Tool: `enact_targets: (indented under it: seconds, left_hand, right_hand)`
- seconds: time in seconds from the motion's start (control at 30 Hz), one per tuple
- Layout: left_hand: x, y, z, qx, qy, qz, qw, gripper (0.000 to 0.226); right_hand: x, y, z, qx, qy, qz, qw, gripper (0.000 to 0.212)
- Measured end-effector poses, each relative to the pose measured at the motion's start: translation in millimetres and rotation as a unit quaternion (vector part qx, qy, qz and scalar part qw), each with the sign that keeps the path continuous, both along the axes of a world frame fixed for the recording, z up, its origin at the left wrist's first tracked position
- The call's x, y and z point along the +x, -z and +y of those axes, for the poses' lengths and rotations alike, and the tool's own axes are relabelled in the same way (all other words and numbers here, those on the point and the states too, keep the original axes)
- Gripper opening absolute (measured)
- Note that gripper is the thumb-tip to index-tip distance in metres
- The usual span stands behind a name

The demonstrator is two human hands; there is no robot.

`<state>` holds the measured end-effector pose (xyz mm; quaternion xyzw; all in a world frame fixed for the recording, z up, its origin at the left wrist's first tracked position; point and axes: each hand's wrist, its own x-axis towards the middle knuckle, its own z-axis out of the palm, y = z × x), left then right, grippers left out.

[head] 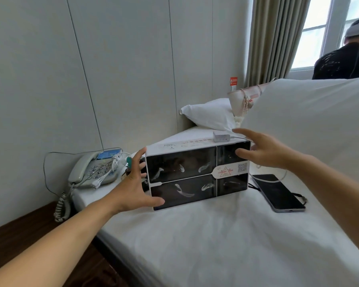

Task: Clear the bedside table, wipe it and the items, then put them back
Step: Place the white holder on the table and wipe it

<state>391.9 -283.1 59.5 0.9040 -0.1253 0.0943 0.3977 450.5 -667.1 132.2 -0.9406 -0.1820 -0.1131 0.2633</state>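
- Bracketing the dispenser box (197, 175), both hands were spread wide, fingers straight, nothing gripped.
- Left hand (133, 183) sat at the box's left end, palm facing the side wall, thumb low by the front bottom corner; looked touching or nearly so, couldn't tell which.
- Right hand (263, 151) was at the upper right corner, thumb over the dark front panel, fingers reaching past the top edge; contact also unclear.
- Box stood upright on the bed (195, 235), long axis running left-right, straight between the two palms. Judgement: a two-hand squeeze on the short ends is what the lift needs; left hand was nearer its face.
- Small white adapter (221, 136) sat on the box top by the right hand, cable trailing; could slide off on a tilt.
- Phone (278, 192) lay flat on the sheet just right of the box; telephone (93, 170) at the mattress corner to the left.
- Soft white sheet, so unstable footing. Pillows (207, 117) behind, grey panelled wall, curtain, window, another person far right.
- Bedside table itself: not identifiable in view.
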Motion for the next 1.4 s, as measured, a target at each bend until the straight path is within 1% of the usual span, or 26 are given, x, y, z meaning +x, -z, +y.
enact_targets:
  seconds: [0.13,0.2,0.27,0.33,0.4,0.53,0.63,0.8,0.83,0.93,1.0,1.1,1.27,1.4]
  left_hand:
    - [7.0,10.9,-0.4,-0.024,0.031,0.000,0.999,0.154]
    - [7.2,13.8,-1.3,-0.029,0.030,-0.005,0.999,0.154]
    - [6.0,14.3,-2.1,-0.045,0.025,-0.010,0.999,0.154]
    - [5.2,14.0,-1.3,-0.059,0.020,-0.013,0.998,0.154]
    - [1.7,12.6,0.1,-0.063,0.018,-0.017,0.998,0.154]
    - [-16.4,6.2,12.5,-0.069,0.009,-0.015,0.997,0.153]
    - [-43.3,-2.7,34.6,-0.068,-0.021,-0.016,0.997,0.153]
    - [-109.1,-20.2,90.3,-0.062,-0.103,-0.042,0.992,0.153]
    - [-126.2,-22.8,103.7,-0.059,-0.123,-0.047,0.990,0.154]
    - [-183.0,-29.0,142.8,-0.028,-0.188,-0.063,0.980,0.156]
    - [-223.5,-30.6,165.8,-0.018,-0.234,-0.064,0.970,0.157]
    - [-284.4,-28.2,193.2,-0.014,-0.297,-0.053,0.953,0.157]
    - [-370.0,-6.9,227.1,0.000,-0.394,-0.044,0.918,0.158]
    - [-416.7,19.4,243.8,-0.016,-0.429,-0.041,0.902,0.155]
  right_hand:
    - [10.7,8.5,-0.6,0.069,-0.024,0.014,0.997,0.052]
    - [12.3,10.8,1.3,0.112,-0.033,0.028,0.993,0.053]
    - [12.3,9.8,3.7,0.140,-0.030,0.039,0.989,0.060]
    - [13.1,7.5,6.1,0.152,-0.025,0.040,0.987,0.070]
    - [13.6,6.2,9.9,0.160,-0.022,0.044,0.986,0.072]
    - [10.0,3.2,22.3,0.163,-0.032,0.043,0.985,0.070]
    - [2.6,-2.8,46.9,0.158,-0.068,0.037,0.984,0.060]
    - [-22.7,-19.8,120.4,0.174,-0.153,0.024,0.973,0.040]
    - [-28.8,-22.6,138.6,0.174,-0.175,0.022,0.969,0.042]
    - [-46.6,-28.0,197.0,0.160,-0.229,0.010,0.960,0.057]
    - [-59.7,-28.2,238.9,0.164,-0.259,0.008,0.952,0.057]
    - [-82.3,-22.7,302.8,0.167,-0.303,0.028,0.938,0.056]
    - [-115.5,3.9,397.2,0.158,-0.366,0.043,0.916,0.068]
    - [-141.5,33.4,447.9,0.140,-0.407,0.037,0.902,0.052]
